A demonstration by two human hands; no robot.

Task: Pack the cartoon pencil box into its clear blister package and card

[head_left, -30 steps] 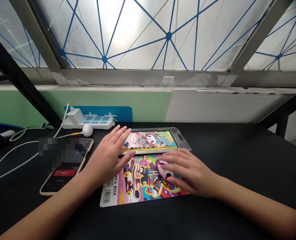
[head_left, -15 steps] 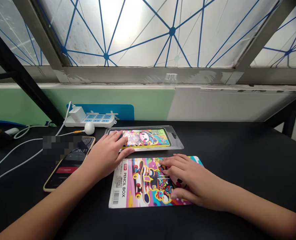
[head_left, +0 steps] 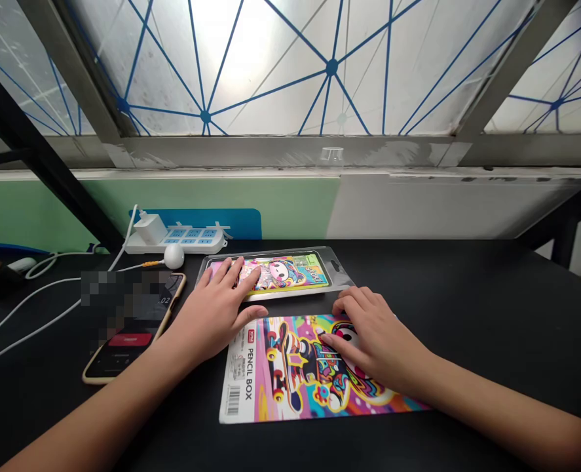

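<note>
My left hand [head_left: 224,305] lies with its fingers spread over the left part of a colourful pencil box [head_left: 297,272], which sits in a clear plastic blister shell [head_left: 337,262]. Below it is a flat printed card [head_left: 300,387] marked "PENCIL BOX", with a barcode at its left end and a cartoon figure on a skateboard. My left thumb reaches the card's upper left edge. My right hand [head_left: 373,331] rests on the card's upper right part, thumb apart on the print and fingers bent near the far edge, close to the shell's corner. Its fingertips are partly hidden.
A phone [head_left: 123,357] lies left of the card, beside my left forearm. Behind it are a white power strip [head_left: 192,239] with a charger [head_left: 150,228], a round white device [head_left: 174,256] and loose white cables [head_left: 27,295]. A window stands beyond the black table [head_left: 491,314].
The card has slid slightly right and towards me. My right hand has shifted to its far edge. The shell with the pencil box has turned a little, and my left fingers are spread wider.
</note>
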